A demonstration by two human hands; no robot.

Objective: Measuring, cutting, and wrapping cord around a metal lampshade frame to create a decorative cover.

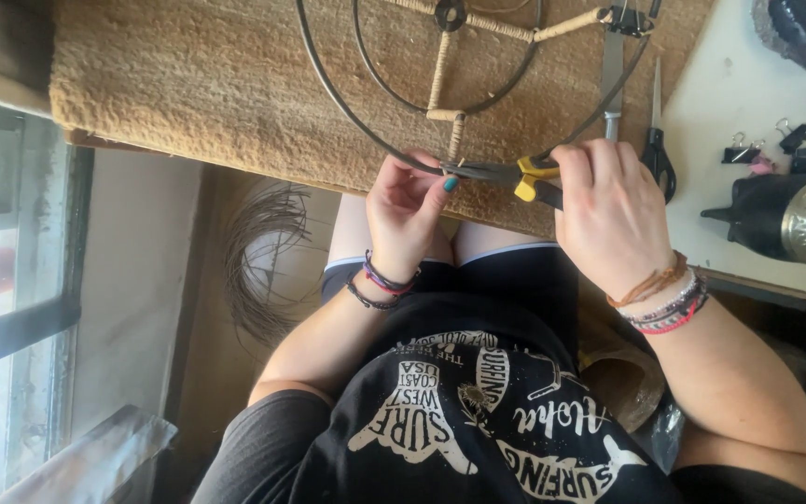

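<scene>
A round wire frame (347,103) of two dark metal rings, joined by spokes wrapped in tan cord, lies on a brown woven mat (188,84). My left hand (406,213) pinches the outer ring at its near edge, fingertips by the lowest wrapped spoke. My right hand (611,219) grips pliers (524,175) with yellow and black handles. Their long jaws point left and meet the wire just beside my left fingers.
Black scissors (656,149) and a metal blade (612,79) lie right of the frame. Black binder clips (742,151) and a dark pot with a metal rim (785,217) stand on the white table. A bundle of thin dark strands (268,247) hangs below the mat.
</scene>
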